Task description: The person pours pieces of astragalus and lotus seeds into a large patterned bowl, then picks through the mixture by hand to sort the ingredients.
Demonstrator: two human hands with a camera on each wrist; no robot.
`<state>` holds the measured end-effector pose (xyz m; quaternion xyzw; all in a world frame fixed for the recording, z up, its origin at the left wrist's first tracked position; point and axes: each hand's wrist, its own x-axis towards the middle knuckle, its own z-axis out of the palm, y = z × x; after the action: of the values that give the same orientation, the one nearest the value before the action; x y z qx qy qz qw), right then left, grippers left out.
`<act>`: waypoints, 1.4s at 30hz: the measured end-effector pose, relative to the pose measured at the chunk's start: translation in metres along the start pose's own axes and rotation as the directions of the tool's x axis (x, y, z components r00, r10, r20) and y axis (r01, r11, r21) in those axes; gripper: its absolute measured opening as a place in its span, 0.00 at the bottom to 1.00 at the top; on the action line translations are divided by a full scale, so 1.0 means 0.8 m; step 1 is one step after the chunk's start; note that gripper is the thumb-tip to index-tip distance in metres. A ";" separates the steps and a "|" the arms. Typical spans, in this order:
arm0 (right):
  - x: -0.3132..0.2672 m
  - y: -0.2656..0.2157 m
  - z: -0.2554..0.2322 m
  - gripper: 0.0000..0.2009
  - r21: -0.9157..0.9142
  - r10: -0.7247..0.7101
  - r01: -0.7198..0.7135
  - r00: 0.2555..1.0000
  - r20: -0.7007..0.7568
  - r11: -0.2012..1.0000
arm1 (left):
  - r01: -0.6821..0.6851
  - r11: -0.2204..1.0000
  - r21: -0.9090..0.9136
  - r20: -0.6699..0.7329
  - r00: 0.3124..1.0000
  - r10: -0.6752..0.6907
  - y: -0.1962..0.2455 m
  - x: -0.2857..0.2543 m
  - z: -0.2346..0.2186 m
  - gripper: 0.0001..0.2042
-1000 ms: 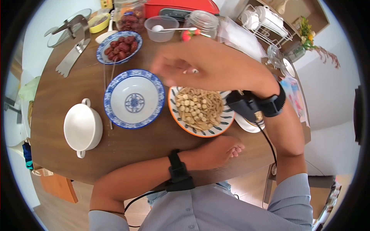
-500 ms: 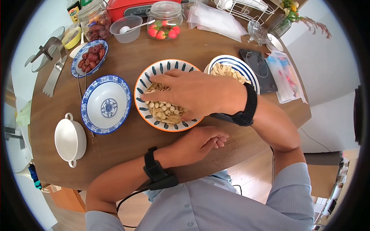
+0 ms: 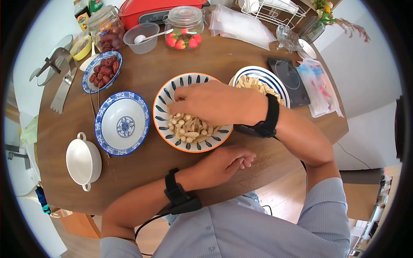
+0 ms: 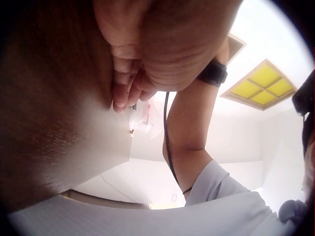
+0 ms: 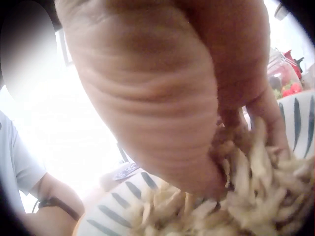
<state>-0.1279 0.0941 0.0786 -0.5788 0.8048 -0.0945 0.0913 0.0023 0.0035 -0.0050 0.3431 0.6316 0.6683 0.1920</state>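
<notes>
Two bare hands: the right hand (image 3: 217, 102) reaches into a round white ceramic bowl with an orange rim and dark leaf-shaped strokes (image 3: 163, 111); the left hand (image 3: 228, 163) rests on the brown wooden desk (image 3: 223, 56), just beside the bowl's near edge.
Right fingers: curled with the thumb round some pale, mushroom-like strips (image 5: 242, 172).
Left fingers: loosely bent, holding nothing that shows.
Pale strips: heaped in the bowl, directly below the right hand, the nearer one; they point many ways, the gripped ones roughly up and down.
Blue-and-white patterned bowl (image 3: 122, 122): to the left, near the orange rim, on the side the right fingers face.
Right wrist view: shows thumb and gripped strips, which the back of the hand hides from the head view.
</notes>
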 end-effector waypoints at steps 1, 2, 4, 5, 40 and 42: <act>-0.004 0.001 -0.008 0.25 -0.003 0.001 -0.001 1.000 0.000 1.000 | 0.021 1.000 -0.002 0.016 1.000 -0.021 0.000 0.000 -0.001 0.15; -0.010 0.001 -0.017 0.25 -0.001 -0.003 0.003 1.000 -0.015 1.000 | 0.043 0.999 -0.004 0.033 0.999 -0.043 0.000 0.001 -0.002 0.15; -0.019 -0.003 -0.033 0.25 0.005 -0.005 0.006 1.000 -0.029 1.000 | 0.049 0.999 -0.017 0.034 0.998 -0.048 0.000 0.000 -0.002 0.15; -0.023 -0.006 -0.042 0.29 0.029 0.048 -0.048 0.999 0.007 0.998 | 0.055 0.998 -0.029 0.034 0.998 -0.054 0.000 0.000 -0.002 0.15; -0.024 -0.028 0.002 0.24 -0.107 0.104 -0.121 0.984 -0.147 0.987 | 0.031 0.999 -0.032 0.032 0.999 -0.030 -0.006 0.004 0.000 0.16; -0.025 -0.041 0.009 0.28 -0.125 0.135 -0.148 0.985 -0.109 0.981 | 0.020 1.000 -0.024 0.046 0.999 -0.019 -0.008 0.005 0.000 0.16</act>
<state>-0.0895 0.1022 0.0806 -0.5195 0.8520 -0.0629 0.0186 -0.0013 0.0072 -0.0101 0.3499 0.6219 0.6661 0.2172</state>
